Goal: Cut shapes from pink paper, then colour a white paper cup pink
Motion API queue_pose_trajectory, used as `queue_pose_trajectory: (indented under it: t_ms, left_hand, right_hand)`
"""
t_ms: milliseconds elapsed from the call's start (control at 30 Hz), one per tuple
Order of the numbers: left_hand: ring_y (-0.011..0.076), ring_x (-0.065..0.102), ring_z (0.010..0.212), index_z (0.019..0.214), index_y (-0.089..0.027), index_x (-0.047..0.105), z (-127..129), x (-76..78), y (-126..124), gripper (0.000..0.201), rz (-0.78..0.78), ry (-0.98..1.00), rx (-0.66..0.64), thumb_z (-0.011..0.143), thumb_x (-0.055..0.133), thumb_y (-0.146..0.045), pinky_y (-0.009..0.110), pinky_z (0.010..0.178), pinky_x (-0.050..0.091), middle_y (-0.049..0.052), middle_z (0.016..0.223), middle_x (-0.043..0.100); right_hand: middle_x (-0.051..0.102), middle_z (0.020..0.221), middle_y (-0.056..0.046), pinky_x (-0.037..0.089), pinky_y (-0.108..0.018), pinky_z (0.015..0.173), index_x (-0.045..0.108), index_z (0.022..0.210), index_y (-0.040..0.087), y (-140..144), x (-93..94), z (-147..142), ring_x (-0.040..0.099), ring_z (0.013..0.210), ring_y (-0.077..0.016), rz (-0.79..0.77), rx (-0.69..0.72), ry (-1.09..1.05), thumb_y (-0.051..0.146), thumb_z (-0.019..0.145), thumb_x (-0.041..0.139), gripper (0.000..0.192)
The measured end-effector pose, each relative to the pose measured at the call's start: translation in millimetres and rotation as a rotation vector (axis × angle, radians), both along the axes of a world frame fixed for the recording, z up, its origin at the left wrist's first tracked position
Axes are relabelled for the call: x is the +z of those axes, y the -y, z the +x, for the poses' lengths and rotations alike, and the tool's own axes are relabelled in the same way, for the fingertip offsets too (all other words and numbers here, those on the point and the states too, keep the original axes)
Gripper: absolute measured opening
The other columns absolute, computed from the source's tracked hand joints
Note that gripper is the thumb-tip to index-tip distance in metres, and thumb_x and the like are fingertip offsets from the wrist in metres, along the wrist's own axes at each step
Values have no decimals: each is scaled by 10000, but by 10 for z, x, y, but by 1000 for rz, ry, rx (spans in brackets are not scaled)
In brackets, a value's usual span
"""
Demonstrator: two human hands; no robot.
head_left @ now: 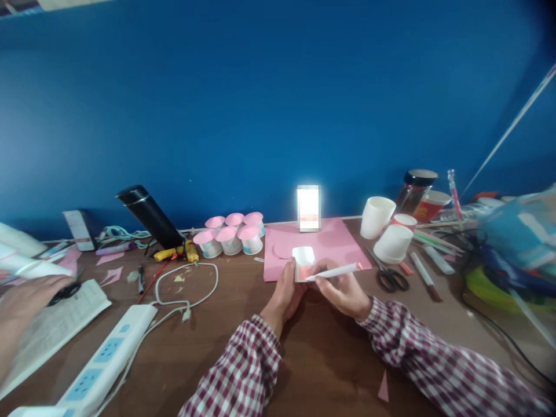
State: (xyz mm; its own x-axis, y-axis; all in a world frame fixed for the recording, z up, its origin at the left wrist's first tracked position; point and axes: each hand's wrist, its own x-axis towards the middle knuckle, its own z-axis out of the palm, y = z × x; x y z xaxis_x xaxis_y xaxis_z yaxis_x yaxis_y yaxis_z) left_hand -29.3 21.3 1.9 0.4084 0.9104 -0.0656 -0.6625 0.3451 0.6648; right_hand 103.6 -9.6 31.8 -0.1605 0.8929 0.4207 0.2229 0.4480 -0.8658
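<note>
My left hand [285, 288] is closed around a small white cup-like paper piece [304, 255], whose lower part is coloured pink. Whether it is a whole cup or a cut part, I cannot tell. Gripped in my right hand [350, 294] is a white marker [336, 271] with a reddish end pointing up to the right. Its other end meets the pink part of the paper piece. Behind both hands lies a sheet of pink paper [334, 240], with a lit, blurred-out screen [308, 208] upright at its back edge.
Left of the sheet stand several small cups [229, 240] with pink tops. White paper cups [377, 217], black scissors [392, 280] and a dark-lidded jar [417, 188] are on the right. A power strip [108, 353], a black flask [150, 214] and another person's hand [26, 307] occupy the left.
</note>
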Motion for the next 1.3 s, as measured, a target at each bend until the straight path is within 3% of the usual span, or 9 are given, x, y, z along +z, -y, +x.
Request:
queue_pose_trajectory:
  t_ms: [167, 433, 1100, 1300]
  left_hand:
    - [271, 598, 988, 1024, -82, 618, 0, -21, -13, 486, 50, 1, -4, 846, 454, -504, 390, 902, 434, 129, 949, 675]
    - [259, 619, 944, 1066, -70, 602, -10, -37, -25, 477, -26, -19, 40, 860, 450, -473, 388, 880, 461, 145, 981, 678]
    - [259, 615, 937, 1052, -79, 601, -16, 8, -19, 467, -59, 0, 40, 867, 431, -473, 406, 896, 452, 139, 958, 676]
    - [230, 630, 862, 1048, -87, 603, -33, -1, -31, 475, -97, 15, 37, 840, 479, -496, 373, 860, 471, 126, 930, 678]
  right_hand:
    - [573, 709, -24, 429, -265, 572, 571, 808, 187, 10, -2, -16, 524, 641, -156, -51, -11, -101, 289, 816, 563, 103]
    - [581, 646, -8, 430, -266, 532, 549, 805, 202, -46, -21, -7, 550, 603, -160, -172, -93, -327, 428, 787, 610, 234]
    - [585, 666, -6, 427, -254, 560, 552, 806, 186, -43, -36, -28, 550, 628, -148, -149, -50, -317, 397, 790, 610, 220]
    - [551, 646, 3, 408, -244, 532, 551, 808, 190, -67, -66, -26, 507, 600, -134, -129, -129, -340, 409, 796, 599, 224]
